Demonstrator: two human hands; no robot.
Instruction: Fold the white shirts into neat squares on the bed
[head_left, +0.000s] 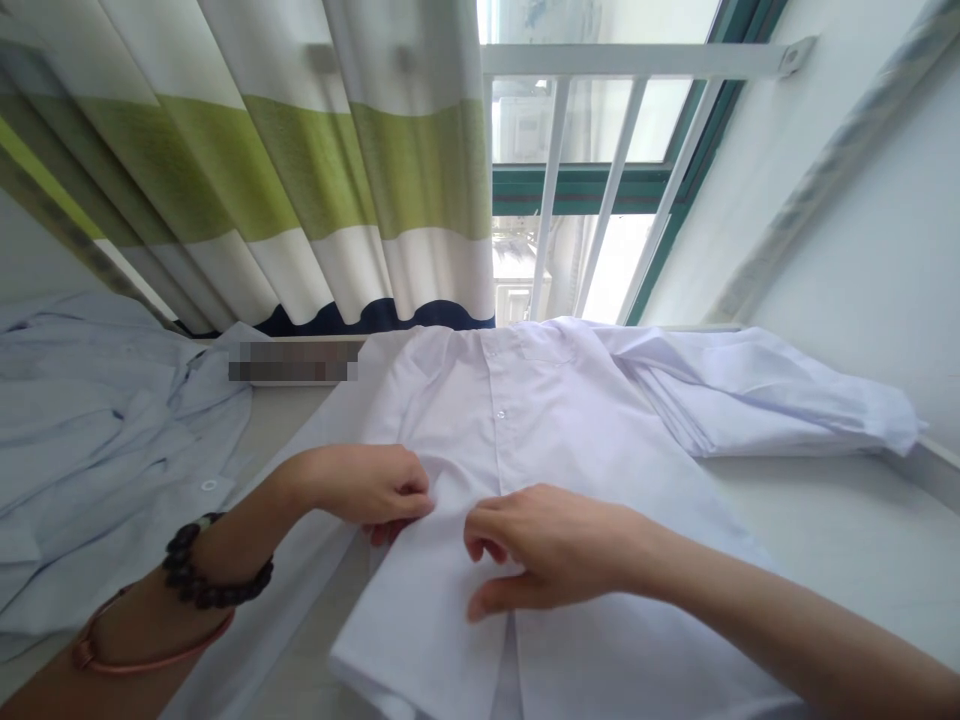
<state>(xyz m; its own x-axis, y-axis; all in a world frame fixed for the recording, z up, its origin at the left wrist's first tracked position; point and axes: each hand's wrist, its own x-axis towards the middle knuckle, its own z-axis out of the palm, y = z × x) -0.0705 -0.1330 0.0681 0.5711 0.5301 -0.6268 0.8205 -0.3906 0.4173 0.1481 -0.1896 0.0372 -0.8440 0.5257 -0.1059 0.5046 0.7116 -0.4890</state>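
Though half-curled, right fingers (487, 518) over shirt (585, 420).

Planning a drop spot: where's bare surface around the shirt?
Largest: pale surface right of the shirt, between its right-side sleeve and right forearm. Smaller: wedge between shirt's left-side sleeve and clothes pile. Crowded: mid-shirt, under left hand and right hand.

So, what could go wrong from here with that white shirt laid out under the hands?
The dark bead bracelet on the left wrist sits close to the shirt's sleeve in this view, so it might catch or drag the cloth.
The white shirt is parted below the right hand; a tug there could leave its front edges uneven.
The crumpled white pile lies near that sleeve and might get tangled with it.
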